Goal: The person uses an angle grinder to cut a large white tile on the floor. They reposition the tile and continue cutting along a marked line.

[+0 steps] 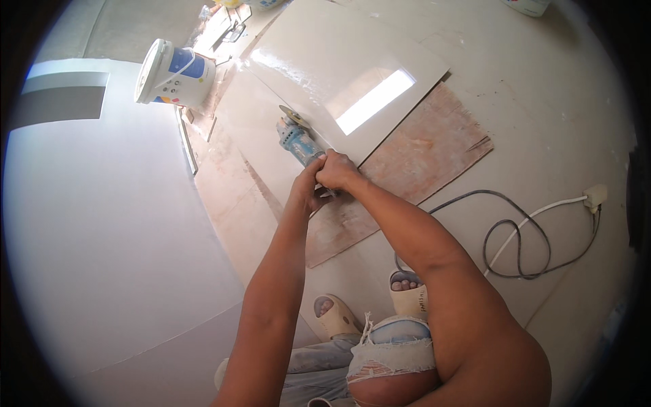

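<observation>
A blue-grey angle grinder (298, 142) is held out in front of me, with both hands wrapped round its rear body. My left hand (306, 188) grips it from the left, and my right hand (337, 169) closes over it from the right. The thin cutting disc (294, 117) faces away from me, above or on a dark straight line across a glossy, light tile (369, 57). Whether the disc touches the surface, or is spinning, I cannot tell. Beneath the tile lies a reddish plywood board (434, 146).
A black cord (519, 247) loops over the floor on the right to a pale plug connector (595, 197) with a white cable (553, 205). A white bucket (193, 78) lies tilted at the upper left, near a pale wall (115, 237). My sandalled feet stand close to the board.
</observation>
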The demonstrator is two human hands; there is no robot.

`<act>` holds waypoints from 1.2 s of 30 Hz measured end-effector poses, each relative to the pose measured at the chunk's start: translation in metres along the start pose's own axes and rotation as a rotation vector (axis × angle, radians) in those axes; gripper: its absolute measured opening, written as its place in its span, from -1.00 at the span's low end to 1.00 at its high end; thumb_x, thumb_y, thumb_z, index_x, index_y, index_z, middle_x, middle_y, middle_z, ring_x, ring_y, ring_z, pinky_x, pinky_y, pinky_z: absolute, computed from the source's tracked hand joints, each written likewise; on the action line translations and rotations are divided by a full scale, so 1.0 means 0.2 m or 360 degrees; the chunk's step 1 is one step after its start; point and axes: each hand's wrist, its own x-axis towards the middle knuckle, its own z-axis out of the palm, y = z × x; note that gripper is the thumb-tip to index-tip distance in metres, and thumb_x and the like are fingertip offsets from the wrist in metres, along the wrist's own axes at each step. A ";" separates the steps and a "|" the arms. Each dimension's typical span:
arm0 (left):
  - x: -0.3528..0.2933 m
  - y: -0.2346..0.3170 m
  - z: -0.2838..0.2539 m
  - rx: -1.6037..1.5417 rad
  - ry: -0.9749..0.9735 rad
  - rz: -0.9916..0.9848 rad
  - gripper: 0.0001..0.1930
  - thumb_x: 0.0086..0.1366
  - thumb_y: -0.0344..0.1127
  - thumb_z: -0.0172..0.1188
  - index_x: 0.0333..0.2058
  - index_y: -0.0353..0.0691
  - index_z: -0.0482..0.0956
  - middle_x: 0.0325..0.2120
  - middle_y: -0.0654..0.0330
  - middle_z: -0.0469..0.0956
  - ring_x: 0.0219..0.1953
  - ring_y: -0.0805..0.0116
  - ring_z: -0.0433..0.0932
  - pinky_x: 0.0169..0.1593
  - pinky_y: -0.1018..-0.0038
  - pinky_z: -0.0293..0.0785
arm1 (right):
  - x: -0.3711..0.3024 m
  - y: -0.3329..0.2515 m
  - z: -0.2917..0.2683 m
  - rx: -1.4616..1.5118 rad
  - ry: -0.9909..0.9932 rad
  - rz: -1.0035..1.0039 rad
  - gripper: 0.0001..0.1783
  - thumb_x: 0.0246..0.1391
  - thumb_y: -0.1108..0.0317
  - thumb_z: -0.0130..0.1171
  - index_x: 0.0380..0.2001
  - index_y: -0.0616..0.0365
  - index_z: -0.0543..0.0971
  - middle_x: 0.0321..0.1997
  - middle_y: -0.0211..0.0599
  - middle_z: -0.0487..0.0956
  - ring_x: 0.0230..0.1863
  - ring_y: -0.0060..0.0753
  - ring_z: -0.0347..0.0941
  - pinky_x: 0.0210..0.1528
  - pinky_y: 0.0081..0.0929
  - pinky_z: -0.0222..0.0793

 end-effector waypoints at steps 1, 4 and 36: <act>0.01 0.00 0.01 -0.0009 0.0012 -0.0007 -0.18 0.15 0.27 0.31 0.25 -0.09 0.33 0.28 0.07 0.23 0.23 -0.06 0.25 0.17 -0.14 0.31 | 0.01 0.01 0.01 0.0009 0.0021 -0.0004 -0.35 -0.10 0.19 0.22 0.08 0.29 0.42 0.09 0.16 0.55 0.15 0.11 0.51 0.19 -0.14 0.45; 0.01 0.02 0.04 -0.0017 0.0029 -0.0032 -0.16 0.13 0.24 0.35 0.26 -0.10 0.32 0.31 0.06 0.21 0.28 -0.10 0.22 0.23 -0.22 0.24 | 0.03 0.02 0.02 0.0044 0.0070 0.0005 -0.35 -0.11 0.21 0.21 0.08 0.29 0.42 0.08 0.16 0.56 0.15 0.09 0.51 0.19 -0.15 0.44; -0.04 -0.02 0.05 0.0026 0.0025 0.0076 -0.25 0.16 0.22 0.33 0.18 -0.14 0.41 0.16 0.02 0.42 0.17 -0.02 0.38 0.17 -0.12 0.31 | -0.06 0.00 -0.01 0.0036 0.0012 0.0093 -0.40 -0.04 0.20 0.18 0.09 0.25 0.44 0.11 0.10 0.56 0.15 0.09 0.51 0.19 -0.13 0.45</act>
